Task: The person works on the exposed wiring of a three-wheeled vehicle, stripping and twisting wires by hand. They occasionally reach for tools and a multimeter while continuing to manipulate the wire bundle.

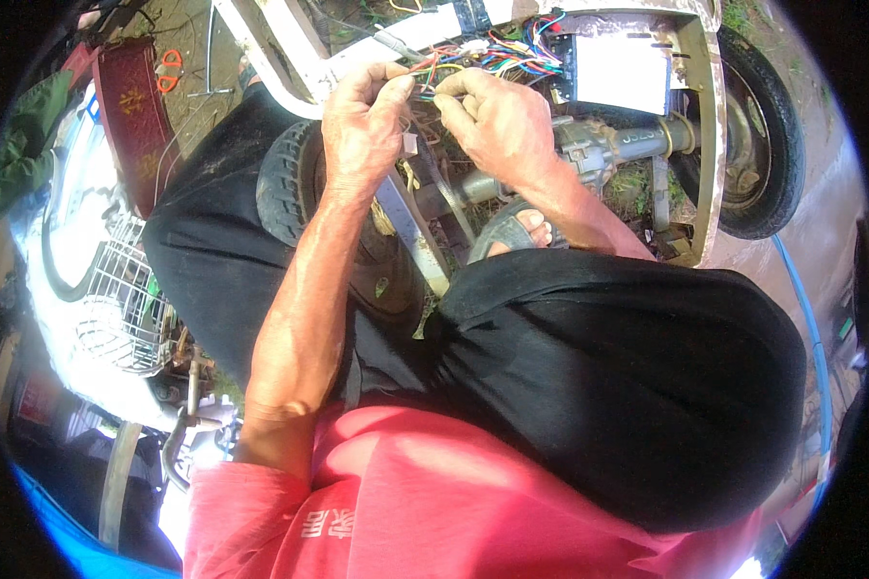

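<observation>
Both my hands are raised close together over an open vehicle frame, at a bundle of coloured wires [526, 60]. The fingers of my left hand [362, 130] are closed in a pinch on thin wires, red and yellow ones showing near the fingertips. Just to its right, my right hand [500, 121] also pinches at the wires with thumb and curled fingers; exactly which strand it holds is too small to tell. The bundle runs right to a box with a white top [620, 75]. A small white connector [409, 145] hangs below my left fingertips.
A grey axle [613, 142] runs under the box to a black-tyred wheel [768, 135]. Another tyre [285, 188] stands between my legs. White frame tubes [285, 58] cross the top. At left are a red panel [130, 116], orange-handled scissors [169, 70] and a white wire basket [126, 299].
</observation>
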{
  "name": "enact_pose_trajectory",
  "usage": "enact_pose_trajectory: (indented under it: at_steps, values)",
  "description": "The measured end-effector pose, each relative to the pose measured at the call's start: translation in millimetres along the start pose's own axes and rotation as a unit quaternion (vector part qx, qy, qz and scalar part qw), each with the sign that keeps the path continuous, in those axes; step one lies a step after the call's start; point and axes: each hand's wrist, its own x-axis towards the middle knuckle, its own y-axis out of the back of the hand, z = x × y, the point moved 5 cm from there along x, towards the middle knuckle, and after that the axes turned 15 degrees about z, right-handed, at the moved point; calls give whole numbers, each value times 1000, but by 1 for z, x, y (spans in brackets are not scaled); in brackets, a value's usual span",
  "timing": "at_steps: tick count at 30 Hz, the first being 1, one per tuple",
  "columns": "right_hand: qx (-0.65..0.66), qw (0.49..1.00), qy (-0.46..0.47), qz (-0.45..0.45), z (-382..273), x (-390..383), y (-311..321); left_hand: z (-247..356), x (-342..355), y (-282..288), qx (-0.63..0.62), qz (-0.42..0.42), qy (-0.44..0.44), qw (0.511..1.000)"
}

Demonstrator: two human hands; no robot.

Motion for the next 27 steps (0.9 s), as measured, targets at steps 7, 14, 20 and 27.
enact_pose_trajectory:
  at_steps: [7,14,20,27]
  values:
    - [5,999,0,41,-5,-9,7,0,-1,1,-2,7,-14,1000]
    - [119,979,-164,-31,0,-25,1,-1,-3,2,13,6,-18,1000]
    - [229,911,-332,-88,4,-29,-1,-1,-4,2,15,2,10,1000]
    - [327,865,-377,-61,7,-30,-9,10,-19,5,60,21,0,998]
